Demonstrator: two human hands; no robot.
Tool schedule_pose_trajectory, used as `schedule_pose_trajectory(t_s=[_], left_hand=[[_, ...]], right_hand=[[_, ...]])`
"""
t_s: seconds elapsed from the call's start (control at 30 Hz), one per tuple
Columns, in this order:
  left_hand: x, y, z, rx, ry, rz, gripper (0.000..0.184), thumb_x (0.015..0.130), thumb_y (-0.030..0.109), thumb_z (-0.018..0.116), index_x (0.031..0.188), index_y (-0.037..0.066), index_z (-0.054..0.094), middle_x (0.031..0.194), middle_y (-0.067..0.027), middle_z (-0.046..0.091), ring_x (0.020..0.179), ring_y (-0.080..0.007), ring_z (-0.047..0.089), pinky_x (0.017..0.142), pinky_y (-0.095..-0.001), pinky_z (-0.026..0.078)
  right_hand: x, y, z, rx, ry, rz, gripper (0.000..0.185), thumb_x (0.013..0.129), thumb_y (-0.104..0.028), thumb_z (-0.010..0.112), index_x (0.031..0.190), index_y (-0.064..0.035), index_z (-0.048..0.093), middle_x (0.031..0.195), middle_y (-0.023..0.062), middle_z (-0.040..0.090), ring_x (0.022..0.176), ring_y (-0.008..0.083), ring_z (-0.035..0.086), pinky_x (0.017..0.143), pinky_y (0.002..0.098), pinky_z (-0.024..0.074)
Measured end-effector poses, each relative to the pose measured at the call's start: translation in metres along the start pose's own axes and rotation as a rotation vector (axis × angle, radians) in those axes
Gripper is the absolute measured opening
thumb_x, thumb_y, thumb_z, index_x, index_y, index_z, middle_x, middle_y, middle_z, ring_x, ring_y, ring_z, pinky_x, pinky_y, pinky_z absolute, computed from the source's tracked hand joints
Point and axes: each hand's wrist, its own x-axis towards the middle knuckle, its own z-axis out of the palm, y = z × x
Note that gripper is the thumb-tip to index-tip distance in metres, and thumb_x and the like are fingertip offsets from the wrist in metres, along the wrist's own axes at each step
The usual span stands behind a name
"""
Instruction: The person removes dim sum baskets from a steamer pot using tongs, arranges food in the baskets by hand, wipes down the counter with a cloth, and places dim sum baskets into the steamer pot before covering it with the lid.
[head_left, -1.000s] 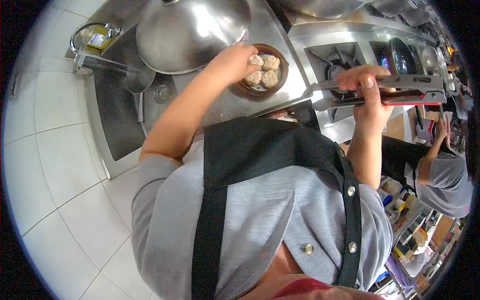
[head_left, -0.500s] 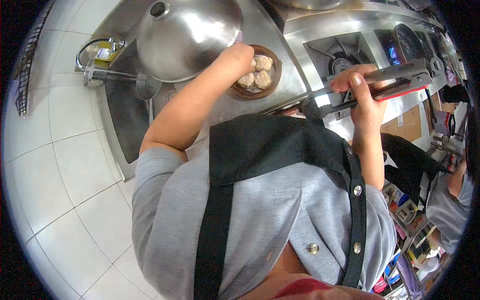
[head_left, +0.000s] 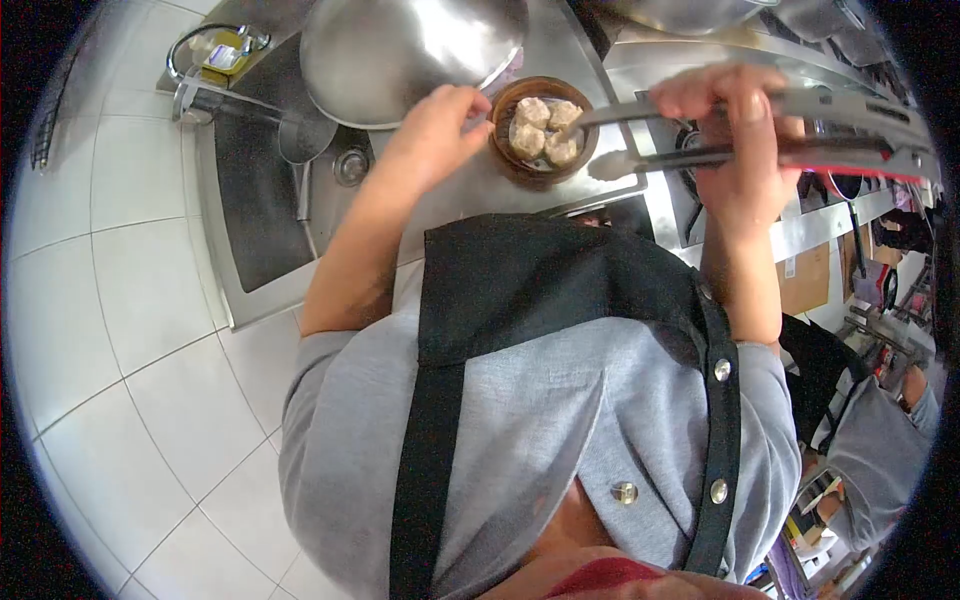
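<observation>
A round brown bamboo steamer (head_left: 540, 180) stands on the steel counter with several pale, pleated dumplings (head_left: 533, 112) in it. My left hand (head_left: 430, 135) is at the steamer's left rim, its thumb and forefinger apart and nothing seen between them. Whether the fingertips touch the rim I cannot tell. In my right hand (head_left: 745, 125) is a pair of metal tongs (head_left: 690, 155), held level and somewhat blurred. The tongs' two tips are apart and point left. One tip shows over the steamer's right side, the other just right of its rim.
A large domed metal lid (head_left: 410, 60) sits behind my left hand. To the left are a sink (head_left: 245, 215), a ladle (head_left: 303, 160) and a faucet (head_left: 185, 55). Stove burners lie behind the tongs. Another person's grey sleeve (head_left: 870, 440) shows at right.
My left hand has drawn back from over the dumplings to the steamer's left side, and its fingers have parted. The tongs' tips have moved to the steamer's right edge. The whole view has shifted.
</observation>
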Motion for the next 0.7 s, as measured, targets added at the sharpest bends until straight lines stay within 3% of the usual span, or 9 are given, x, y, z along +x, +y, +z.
schedule_pose_trajectory(t_s=[0.07, 0.13, 0.17, 0.27, 0.33, 0.7], left_hand=[[-0.006, 0.003, 0.017, -0.051, 0.022, -0.028, 0.026, 0.079, 0.017, 0.068, 0.1, 0.004, 0.06, 0.095, -0.0124, 0.06, 0.093, -0.0245, 0.06, 0.079, -0.0354, 0.049], [-0.005, 0.001, 0.038, -0.017, 0.098, 0.107, 0.026, 0.078, 0.017, 0.069, 0.1, 0.006, 0.061, 0.095, -0.0125, 0.06, 0.091, -0.0283, 0.059, 0.079, -0.0363, 0.048], [-0.002, 0.0, 0.044, -0.029, 0.15, 0.22, 0.031, 0.075, 0.019, 0.071, 0.102, 0.008, 0.062, 0.093, -0.0128, 0.058, 0.088, -0.0322, 0.057, 0.078, -0.0391, 0.047], [0.001, 0.01, 0.052, 0.009, 0.159, 0.305, 0.034, 0.072, 0.021, 0.071, 0.104, 0.01, 0.062, 0.091, -0.0131, 0.057, 0.086, -0.034, 0.056, 0.076, -0.0419, 0.046], [0.002, 0.02, 0.053, 0.087, 0.095, 0.257, 0.035, 0.071, 0.021, 0.072, 0.104, 0.01, 0.062, 0.091, -0.0139, 0.057, 0.086, -0.0351, 0.055, 0.076, -0.0427, 0.046], [0.021, 0.031, 0.066, 0.341, -0.149, 0.07, 0.037, 0.069, 0.013, 0.072, 0.105, 0.01, 0.062, 0.096, -0.0191, 0.061, 0.096, -0.0379, 0.057, 0.082, -0.0453, 0.047]], right_hand=[[0.009, 0.004, 0.016, 0.017, -0.018, -0.016, 0.011, 0.089, -0.01, 0.057, 0.086, 0.0012, 0.056, 0.076, 0.0131, 0.064, 0.072, 0.0194, 0.063, 0.071, 0.0318, 0.0501], [0.011, 0.004, 0.026, -0.123, -0.119, -0.063, 0.02, 0.093, -0.017, 0.047, 0.09, 0.0026, 0.05, 0.076, 0.0173, 0.057, 0.075, 0.0269, 0.058, 0.079, 0.0451, 0.0484], [0.011, 0.003, 0.028, -0.128, -0.124, -0.061, 0.02, 0.093, -0.017, 0.047, 0.09, 0.0026, 0.05, 0.076, 0.0173, 0.057, 0.075, 0.0269, 0.058, 0.079, 0.0451, 0.0484], [0.006, 0.002, 0.031, -0.219, -0.14, -0.09, 0.019, 0.092, -0.016, 0.05, 0.091, 0.0028, 0.051, 0.077, 0.0186, 0.059, 0.075, 0.0266, 0.059, 0.079, 0.0443, 0.0487], [-0.001, 0.001, 0.03, -0.177, 0.03, 0.004, 0.01, 0.088, -0.008, 0.06, 0.088, 0.0016, 0.056, 0.078, 0.0125, 0.064, 0.072, 0.0182, 0.062, 0.071, 0.0299, 0.0499], [-0.023, -0.002, -0.005, -0.174, 0.144, 0.03, 0.01, 0.087, -0.007, 0.062, 0.09, 0.0018, 0.058, 0.078, 0.0118, 0.065, 0.074, 0.0183, 0.064, 0.072, 0.0298, 0.0503]])
